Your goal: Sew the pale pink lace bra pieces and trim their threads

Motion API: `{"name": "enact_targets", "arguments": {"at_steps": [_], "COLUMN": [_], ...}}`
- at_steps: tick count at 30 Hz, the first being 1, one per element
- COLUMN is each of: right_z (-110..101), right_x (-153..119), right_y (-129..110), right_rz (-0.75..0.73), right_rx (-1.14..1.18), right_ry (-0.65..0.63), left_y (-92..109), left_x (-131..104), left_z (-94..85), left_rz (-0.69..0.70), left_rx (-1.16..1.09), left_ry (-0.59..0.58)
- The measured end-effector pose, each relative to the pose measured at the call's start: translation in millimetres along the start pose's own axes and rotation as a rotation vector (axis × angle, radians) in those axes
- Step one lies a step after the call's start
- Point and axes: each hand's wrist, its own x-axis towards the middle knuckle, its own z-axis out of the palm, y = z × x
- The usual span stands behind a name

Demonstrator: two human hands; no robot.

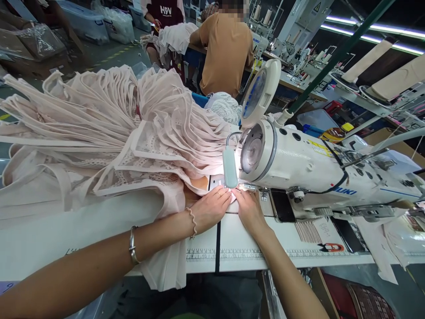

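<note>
Both of my hands meet at the needle area of a white sewing machine (299,164), under a small pale green lamp (229,170). The fingers of my left hand (212,206) are close together and press on a small piece of pale pink fabric (233,196). From the other side, my right hand (250,210) grips the same fabric with bent fingers near the presser foot. The lamp and fingers hide the needle and much of the piece. A large heap of pale pink garments with lace (166,128) spreads left of the machine, with a strip hanging over the table's front edge.
A dark phone (282,206) lies beside the machine bed. Orange-handled thread snips (332,247) rest near the printed ruler (245,254) along the table edge. A round magnifier-like disc (260,93) stands above the machine head. A co-worker in a brown shirt (227,51) sits ahead.
</note>
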Motion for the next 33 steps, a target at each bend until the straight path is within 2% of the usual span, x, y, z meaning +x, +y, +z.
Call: {"name": "enact_targets", "arguments": {"at_steps": [6, 18, 27, 30, 33], "right_z": [-1, -2, -2, 0, 3], "right_x": [3, 6, 8, 8, 5], "right_y": [1, -3, -5, -3, -1], "right_rz": [0.019, 0.080, 0.061, 0.088, 0.142], "right_rx": [-0.006, 0.044, 0.029, 0.109, 0.276], "right_ry": [-0.034, -0.044, -0.005, 0.049, 0.096], "left_y": [-2, -4, -1, -7, -22], "left_x": [2, 5, 7, 7, 8], "left_z": [-4.4, -7.3, -7.2, -9.9, -16.2], "left_rz": [-0.016, -0.061, -0.046, -0.022, 0.022], "left_rx": [0.057, -0.001, 0.092, 0.135, 0.126], "left_ry": [0.004, -0.087, -0.042, -0.045, -0.020]}}
